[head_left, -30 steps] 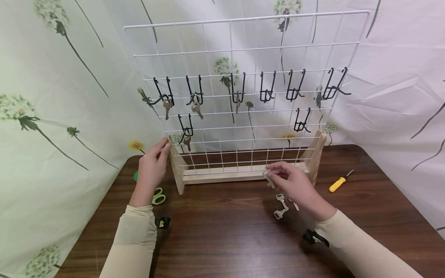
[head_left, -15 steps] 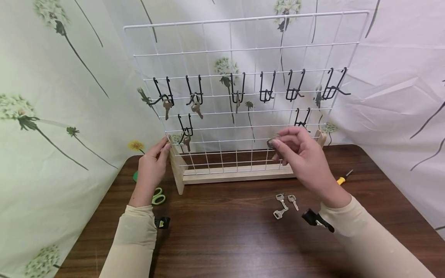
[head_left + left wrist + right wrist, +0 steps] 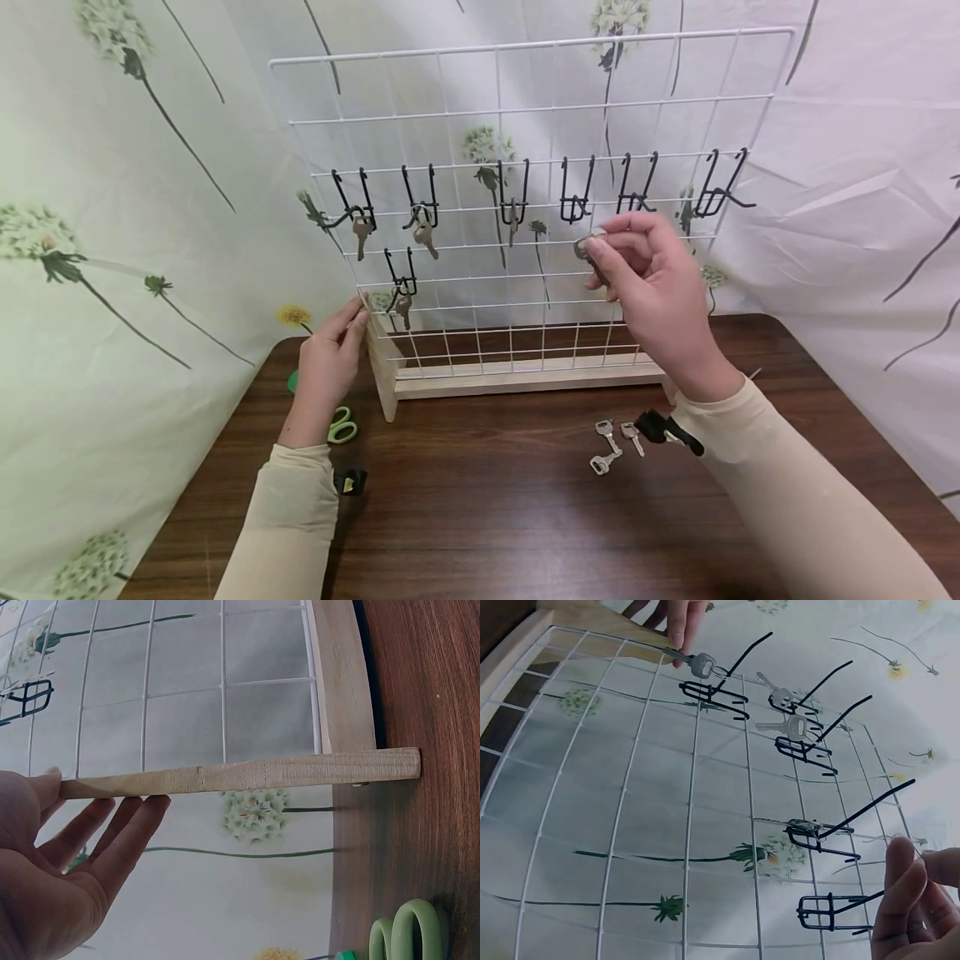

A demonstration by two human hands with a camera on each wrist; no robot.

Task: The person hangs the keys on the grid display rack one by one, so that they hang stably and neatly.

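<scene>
A white wire grid rack (image 3: 525,108) on a wooden base (image 3: 517,379) stands on a dark wooden table (image 3: 480,517). Black hooks run across it, and several carry keys (image 3: 425,237). My right hand (image 3: 596,250) pinches a small key (image 3: 587,247) just below an empty hook (image 3: 575,204). In the right wrist view its fingers (image 3: 911,900) are beside that empty hook (image 3: 832,911); the key is hidden there. My left hand (image 3: 356,317) rests with straight fingers (image 3: 112,832) against the rack's left wooden post (image 3: 240,774).
Three loose keys (image 3: 615,440) lie on the table in front of the rack, under my right forearm. Green-handled scissors (image 3: 341,425) lie by my left wrist, also visible as scissors (image 3: 405,930) from that wrist. A flowered sheet (image 3: 112,250) hangs behind and at both sides.
My right hand picked a key off the table by the rack's base and lifted it up to the upper row of hooks. The left hand stayed on the post.
</scene>
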